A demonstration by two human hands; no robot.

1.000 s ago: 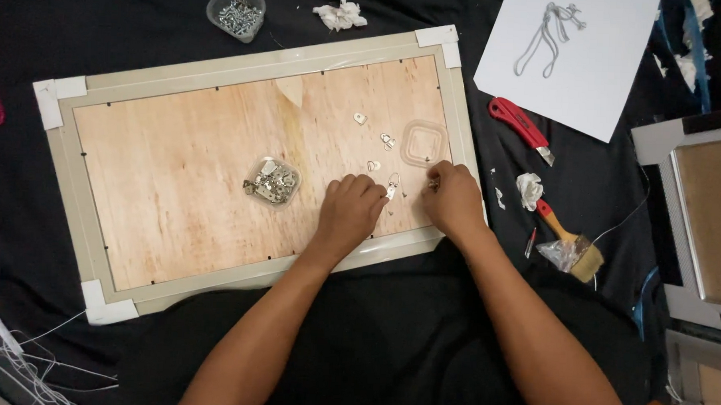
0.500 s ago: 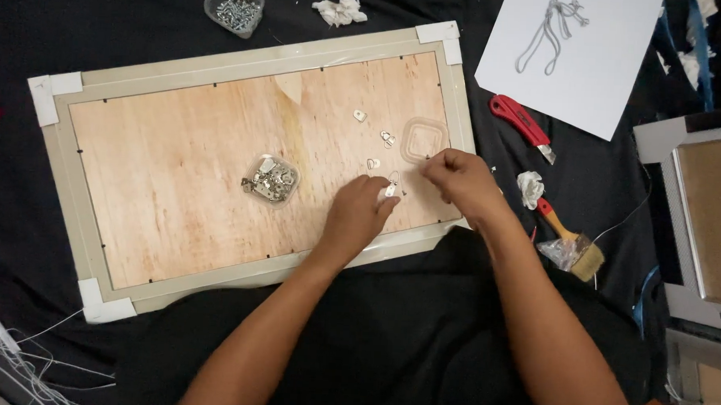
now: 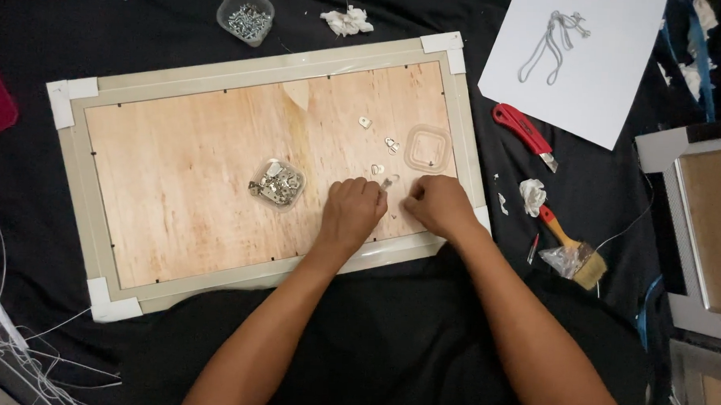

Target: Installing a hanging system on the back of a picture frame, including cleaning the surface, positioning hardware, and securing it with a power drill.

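A picture frame [image 3: 267, 169] is laid face down on a black cloth. The left hand [image 3: 352, 213] and right hand [image 3: 439, 205] are curled on its wooden back, by the near edge. A tiny metal hanger [image 3: 387, 182] is pinched between them. Whether either grip is fully closed cannot be told. The hanger is best held flat and steady.

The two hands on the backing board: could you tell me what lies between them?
Head view: between left hand and right hand, a small metal hanger piece on bare backing board.

My left hand [image 3: 354, 212] and right hand [image 3: 439, 205] rest close together on the plywood frame back [image 3: 185, 180], fingers [image 3: 381, 191] pinching a small metal hanger [image 3: 387, 182] beside the clear lid [image 3: 427, 148]
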